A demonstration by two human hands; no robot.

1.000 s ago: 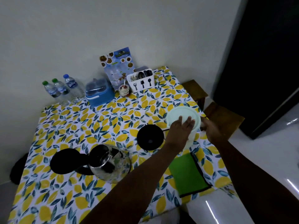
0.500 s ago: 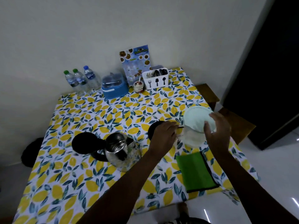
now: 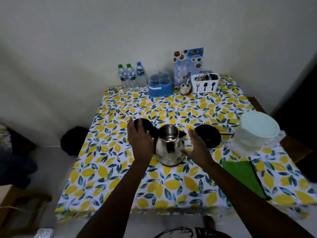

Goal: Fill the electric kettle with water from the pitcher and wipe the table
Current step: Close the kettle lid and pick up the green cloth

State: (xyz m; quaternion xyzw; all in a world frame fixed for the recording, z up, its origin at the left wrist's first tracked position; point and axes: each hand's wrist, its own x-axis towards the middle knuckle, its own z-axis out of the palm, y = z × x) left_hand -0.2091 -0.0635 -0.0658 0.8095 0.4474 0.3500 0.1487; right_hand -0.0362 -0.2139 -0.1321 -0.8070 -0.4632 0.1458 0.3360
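Stainless-steel electric kettle (image 3: 170, 146) with lid flipped open stands upright near the middle of the table covered in a lemon-print yellow, blue and white cloth (image 3: 171, 184); shiny inside visible, water level cannot tell. Its round black lid (image 3: 143, 125) hangs open on the left side, partly behind the left hand (image 3: 140, 143). Left hand is at the kettle's handle side, fingers curled down over that area; whether it actually grips the handle is hidden by the hand itself, cannot tell. Right hand (image 3: 197, 148) is spread open, palm facing the kettle body, just beside its right wall, holding nothing; contact with the wall cannot tell.

Round black kettle base (image 3: 208, 136) lies flat on the cloth right of the kettle, just behind the right hand, thin black cord running right from it. Translucent white plastic pitcher with pale mint lid (image 3: 256, 133) stands at the right edge of the table, well apart from both hands, lid on. Green wiping cloth with black edge (image 3: 245, 177) lies flat in front of the pitcher, right forearm crossing near its left corner.

Back edge by wall: three clear water bottles (image 3: 131, 75), blue plastic container with clear lid (image 3: 160, 85), small ceramic jar (image 3: 185, 87), white cutlery holder (image 3: 205, 83), printed menu card (image 3: 188, 63) leaning upright.
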